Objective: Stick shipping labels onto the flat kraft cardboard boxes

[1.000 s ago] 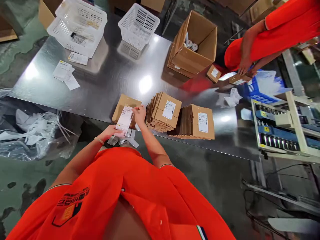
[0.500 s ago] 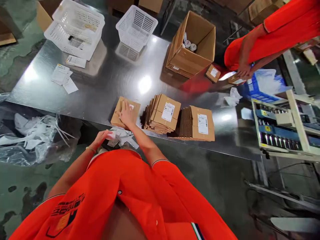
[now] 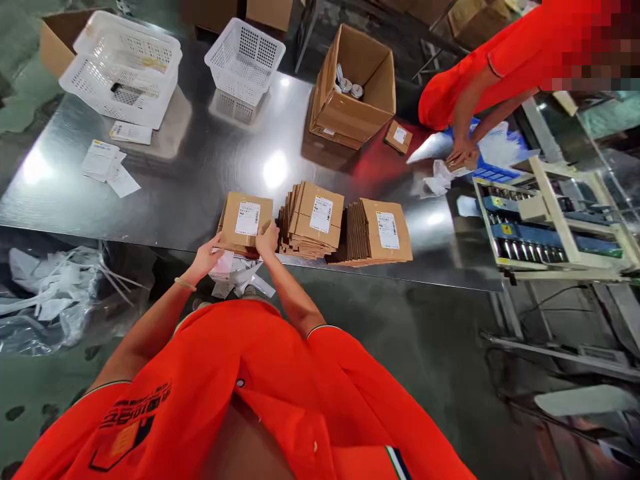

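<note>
Left hand [image 3: 203, 261]: open, fingers reaching toward the near corner of the flat kraft carton [image 3: 243, 237]; whether it holds the pale strip there, I cannot tell.
Right hand [image 3: 267, 240]: narrow pinch on that carton's near edge.
Under the hands: peeled label backing [image 3: 237, 277], just below the carton.
Labelled: the carton's barcode label [image 3: 247, 219] is on; two carton stacks [image 3: 313, 220] [image 3: 387, 230] just right of it show labels on top, lower ones hidden.
Containers: beyond the carton, an open cardboard box [image 3: 350, 110] holds silver-ended rolls [image 3: 347, 81]; farther left, two white plastic baskets [image 3: 120, 73] [image 3: 245, 63] stand on the steel table [image 3: 200, 167].
Far right: a co-worker's hand [image 3: 463, 153].
</note>
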### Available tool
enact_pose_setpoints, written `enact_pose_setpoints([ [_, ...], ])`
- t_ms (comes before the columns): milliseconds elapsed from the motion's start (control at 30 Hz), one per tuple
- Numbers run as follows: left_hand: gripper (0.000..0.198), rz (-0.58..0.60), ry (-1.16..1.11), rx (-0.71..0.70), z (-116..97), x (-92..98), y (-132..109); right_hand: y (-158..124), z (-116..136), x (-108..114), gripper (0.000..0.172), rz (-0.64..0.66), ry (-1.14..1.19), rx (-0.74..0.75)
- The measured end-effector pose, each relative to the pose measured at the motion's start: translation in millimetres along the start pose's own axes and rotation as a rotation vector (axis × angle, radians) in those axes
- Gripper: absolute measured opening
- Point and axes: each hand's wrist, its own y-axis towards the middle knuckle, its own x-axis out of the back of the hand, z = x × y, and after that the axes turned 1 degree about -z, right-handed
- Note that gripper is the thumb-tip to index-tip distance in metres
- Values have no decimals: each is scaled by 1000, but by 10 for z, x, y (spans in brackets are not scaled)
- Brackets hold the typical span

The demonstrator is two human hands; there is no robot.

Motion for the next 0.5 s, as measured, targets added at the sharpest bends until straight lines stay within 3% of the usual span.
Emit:
enact_pose_setpoints([
  [67,66,36,-60,-54,-65,3,-66,112,-63,286,58,-56,54,85],
  [133,65,88,-94,-65,-122,2,-141,303,-212,741,58,-131,70,152],
  [233,69,215,-162,3,-167,10,-287,579,-481,1492,57,-251,29,94],
  [300,76,284,-235,39,-172,18,-404,620,-576,1785,57,-331,-41,27],
  [367,83,275,-321,52,-163,14,-519,472,-554,1752,54,-336,-70,94],
  [400,85,238,-367,60,-152,10,-565,326,-505,1609,49,-257,-43,190],
  [433,85,188,-420,71,-137,6,-599,141,-441,1398,43,-117,13,311],
  [500,85,58,-542,107,-86,17,-618,-291,-303,871,26,380,192,530],
])
